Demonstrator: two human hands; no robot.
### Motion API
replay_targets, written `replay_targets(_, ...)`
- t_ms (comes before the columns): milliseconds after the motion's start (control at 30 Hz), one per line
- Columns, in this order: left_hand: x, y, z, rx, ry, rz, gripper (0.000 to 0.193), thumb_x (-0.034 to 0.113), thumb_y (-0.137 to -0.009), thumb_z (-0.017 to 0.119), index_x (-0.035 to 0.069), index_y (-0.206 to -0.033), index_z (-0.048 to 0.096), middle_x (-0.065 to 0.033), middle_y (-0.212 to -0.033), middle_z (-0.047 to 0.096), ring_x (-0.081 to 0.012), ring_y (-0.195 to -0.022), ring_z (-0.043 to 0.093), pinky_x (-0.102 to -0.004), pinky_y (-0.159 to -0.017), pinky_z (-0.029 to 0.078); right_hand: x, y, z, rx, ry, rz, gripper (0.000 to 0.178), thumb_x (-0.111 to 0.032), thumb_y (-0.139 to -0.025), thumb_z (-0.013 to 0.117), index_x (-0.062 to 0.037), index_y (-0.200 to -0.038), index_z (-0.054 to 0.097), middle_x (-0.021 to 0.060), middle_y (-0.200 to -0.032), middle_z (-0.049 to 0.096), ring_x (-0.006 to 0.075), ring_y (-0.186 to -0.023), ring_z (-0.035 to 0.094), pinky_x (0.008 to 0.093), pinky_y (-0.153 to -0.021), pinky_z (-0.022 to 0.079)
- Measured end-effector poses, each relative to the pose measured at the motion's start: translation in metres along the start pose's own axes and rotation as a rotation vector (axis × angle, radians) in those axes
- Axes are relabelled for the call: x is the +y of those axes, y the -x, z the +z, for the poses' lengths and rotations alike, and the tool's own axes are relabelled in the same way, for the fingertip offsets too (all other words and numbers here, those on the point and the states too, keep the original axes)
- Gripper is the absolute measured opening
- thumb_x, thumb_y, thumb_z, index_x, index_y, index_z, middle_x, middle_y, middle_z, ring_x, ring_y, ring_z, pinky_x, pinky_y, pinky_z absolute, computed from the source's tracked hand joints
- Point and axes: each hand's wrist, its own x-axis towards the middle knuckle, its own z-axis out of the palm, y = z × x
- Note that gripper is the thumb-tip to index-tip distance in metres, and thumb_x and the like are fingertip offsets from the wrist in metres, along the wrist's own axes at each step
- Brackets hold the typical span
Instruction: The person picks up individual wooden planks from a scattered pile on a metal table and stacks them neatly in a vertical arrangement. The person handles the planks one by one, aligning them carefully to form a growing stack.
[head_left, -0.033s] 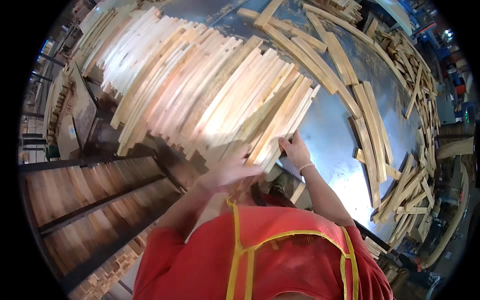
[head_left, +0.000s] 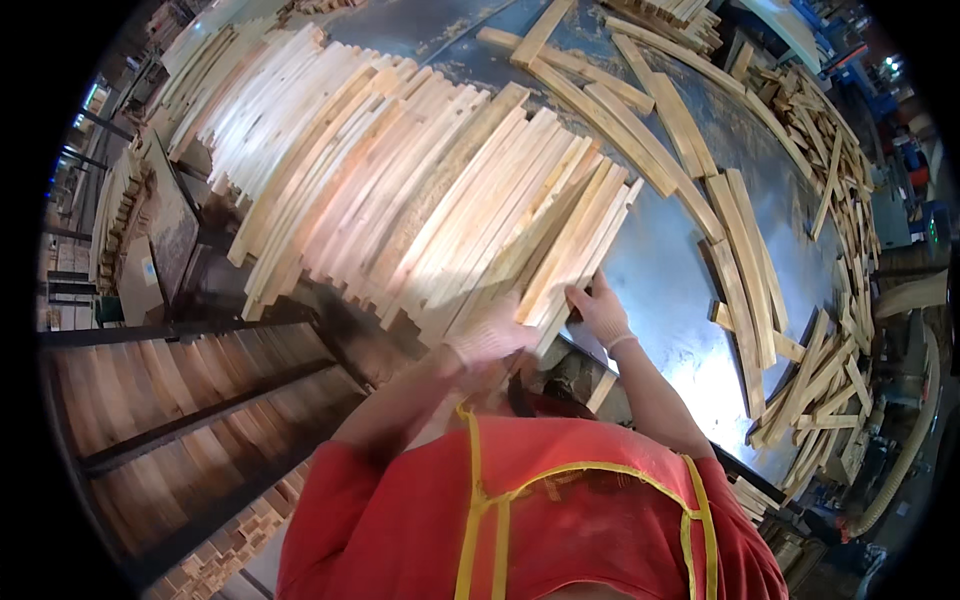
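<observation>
Slanting away from the person toward the upper right, the outermost wooden strips lie at the right end of a row of boards on the worktop, their long axis nearly parallel to the row and their near ends pointing back toward the red apron. The left hand is at those near ends, the right hand at the outer edge; whether either hand's fingers grasp the wood, I cannot tell.

Pale wooden strips lie slanted, closely packed
</observation>
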Motion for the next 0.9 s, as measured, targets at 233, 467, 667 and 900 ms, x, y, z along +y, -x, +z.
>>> replay_targets(233, -0.009, 0.034, -0.084, 0.215, 0.199, -0.083, 0.057, 0.022, -0.090, 0.067, -0.005, -0.140, 0.064, -0.0258, -0.125, 0.069, -0.0356, -0.112, 0.069, -0.0422, -0.104, 0.055, 0.000, 0.016, -0.015, -0.020, 0.088, 0.019, 0.085, -0.046, -0.092, 0.075, -0.0037, -0.157, 0.041, 0.0297, -0.125, 0.073, 0.0451, -0.120, 0.070, 0.0483, -0.102, 0.054)
replay_targets(467, -0.134, -0.033, -0.132, 0.670, -0.702, -0.110, 0.077, 0.031, -0.092, 0.070, 0.005, -0.160, 0.045, -0.0232, -0.147, 0.057, -0.0425, -0.130, 0.060, -0.0505, -0.112, 0.049, -0.011, 0.006, -0.007, -0.069, 0.250, 0.036, 0.092, -0.045, -0.092, 0.075, 0.0004, -0.161, 0.034, 0.0336, -0.134, 0.068, 0.0488, -0.124, 0.067, 0.0511, -0.101, 0.054)
replay_targets(667, -0.039, -0.025, -0.098, 0.663, -0.629, -0.365, 0.089, 0.032, -0.084, 0.081, 0.010, -0.162, 0.043, -0.0236, -0.140, 0.062, -0.0434, -0.126, 0.062, -0.0519, -0.108, 0.051, 0.022, -0.077, -0.098, -0.032, -0.145, -0.100, 0.075, -0.034, -0.092, 0.074, -0.0004, -0.154, 0.051, 0.0293, -0.136, 0.068, 0.0455, -0.122, 0.068, 0.0471, -0.105, 0.054)
replay_targets(900, -0.052, -0.021, -0.121, 0.652, -0.603, -0.462, 0.078, 0.028, -0.082, 0.084, 0.010, -0.152, 0.053, -0.0215, -0.124, 0.070, -0.0416, -0.120, 0.065, -0.0526, -0.099, 0.055, 0.025, -0.225, -0.240, 0.452, 0.926, -0.060, 0.066, -0.021, -0.085, 0.073, -0.0076, -0.147, 0.056, 0.0207, -0.136, 0.068, 0.0413, -0.127, 0.065, 0.0484, -0.106, 0.055)
